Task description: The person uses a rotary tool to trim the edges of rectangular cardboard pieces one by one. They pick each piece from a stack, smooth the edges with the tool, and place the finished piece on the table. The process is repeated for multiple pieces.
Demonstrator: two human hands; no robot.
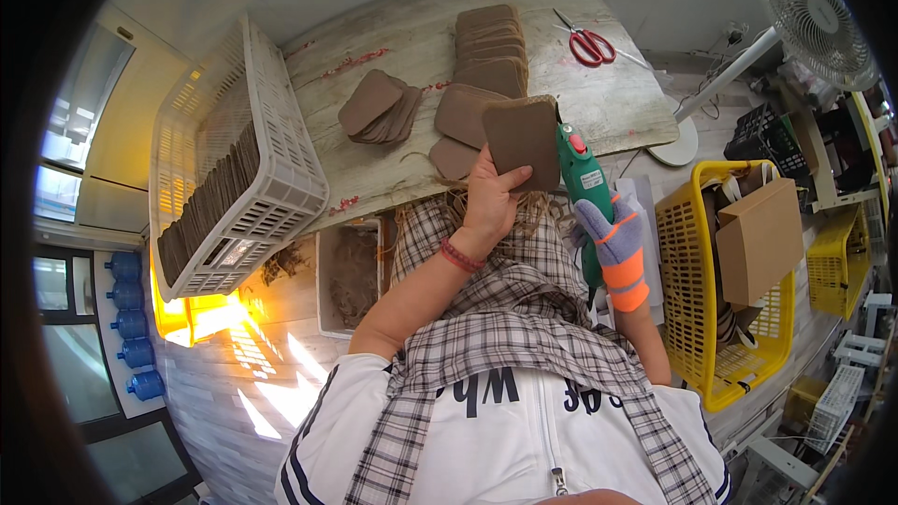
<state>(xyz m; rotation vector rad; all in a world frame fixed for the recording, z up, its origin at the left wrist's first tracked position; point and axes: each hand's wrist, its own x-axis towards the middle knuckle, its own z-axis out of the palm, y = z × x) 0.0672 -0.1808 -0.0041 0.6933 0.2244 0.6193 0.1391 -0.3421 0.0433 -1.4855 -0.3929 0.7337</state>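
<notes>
My bare left hand (493,192) pinches a brown rounded-corner pad (520,136) by its lower edge, above the near edge of the table. In an orange and grey work glove, my right hand (615,248) wraps round a green handheld power cutter (582,161) with a red button. The cutter's tip touches or nearly touches the pad's right edge; its blade is too small to make out. Just beyond the held pad lie loose pads (458,112), a fanned pile of pads (379,108) to the left, and a taller overlapping row of pads (491,42) farther back.
Red-handled scissors (591,47) lie at the table's (393,42) back right. A white crate (295,145) packed with pads stands at left. Low beside my legs sits a bin of scraps (354,266). At right are a yellow basket (683,262) with a cardboard box (762,238) and a fan (814,14).
</notes>
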